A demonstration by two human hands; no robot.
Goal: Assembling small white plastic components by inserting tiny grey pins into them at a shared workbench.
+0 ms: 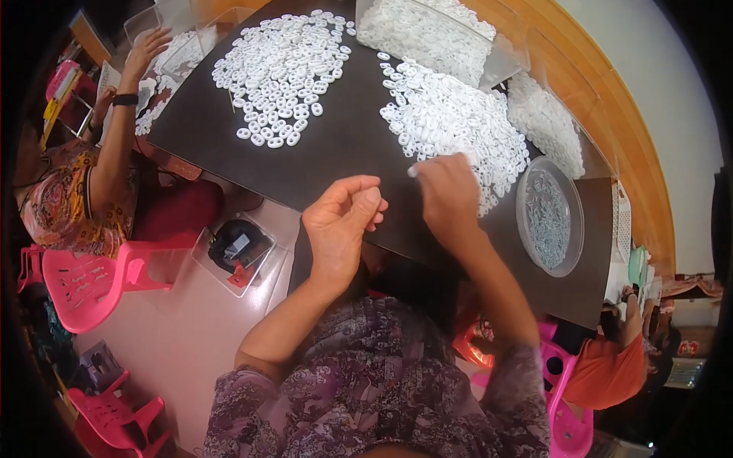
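Note:
My left hand is raised in front of the dark table's near edge, thumb and fingers pressed together; whatever is between them is hidden. Slightly blurred, my right hand reaches over the near left side of a heap of small white plastic pieces, its fingers curled in. A white spot shows at its fingertips, too small to name. Farther left lies a second heap of white oval pieces with two holes. To the right of my right hand is a round clear dish holding many small metal screws.
Clear bins of white pieces stand along the far side, with a filled clear bag or bin beside them. At left a person reaches over more white pieces. Pink chairs stand left; another person in orange is at right.

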